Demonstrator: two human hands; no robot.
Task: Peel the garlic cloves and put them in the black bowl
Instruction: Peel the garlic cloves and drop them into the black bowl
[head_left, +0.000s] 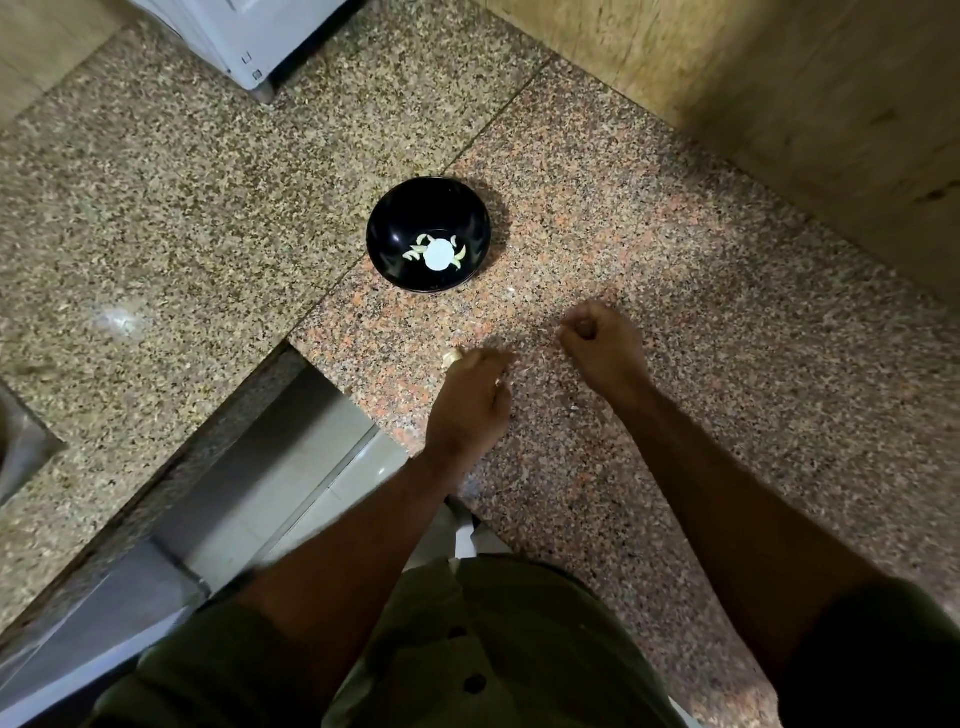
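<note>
We see a dim, warm-lit scene, with light falling from overhead. A bright round glare spot sits in the bottom of the bowl (429, 234), and a softer sheen shows on the counter (156, 218) at left. The bowl casts a faint shadow to its right, and soft shadows lie beside both hands. The left hand (470, 397) and right hand (597, 345) are smeared by motion blur, their fingers hard for us to make out. Straight counter edges bow near the frame borders from the wide lens, and the corners look soft and darker.
</note>
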